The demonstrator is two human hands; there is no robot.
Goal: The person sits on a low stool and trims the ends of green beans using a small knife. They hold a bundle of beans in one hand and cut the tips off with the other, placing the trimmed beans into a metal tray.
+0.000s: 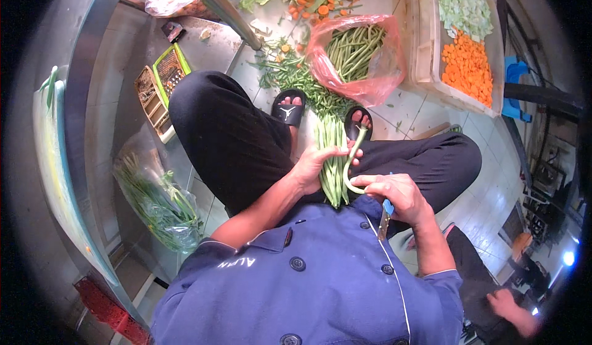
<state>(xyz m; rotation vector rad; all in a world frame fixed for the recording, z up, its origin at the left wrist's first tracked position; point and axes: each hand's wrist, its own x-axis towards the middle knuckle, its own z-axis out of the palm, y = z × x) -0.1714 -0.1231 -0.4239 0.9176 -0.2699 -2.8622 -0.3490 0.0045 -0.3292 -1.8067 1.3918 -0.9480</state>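
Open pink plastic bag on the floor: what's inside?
Long green beans, loosely heaped, show through the mouth of the pink plastic bag. Only the upper beans are visible; they cover the bag's bottom, so anything deeper can't be seen.

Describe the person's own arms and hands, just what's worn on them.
The left hand and right hand are both ungloved, and the forearms are bare. The left sleeve and right sleeve are short and blue, with thin pale edging at the hem.
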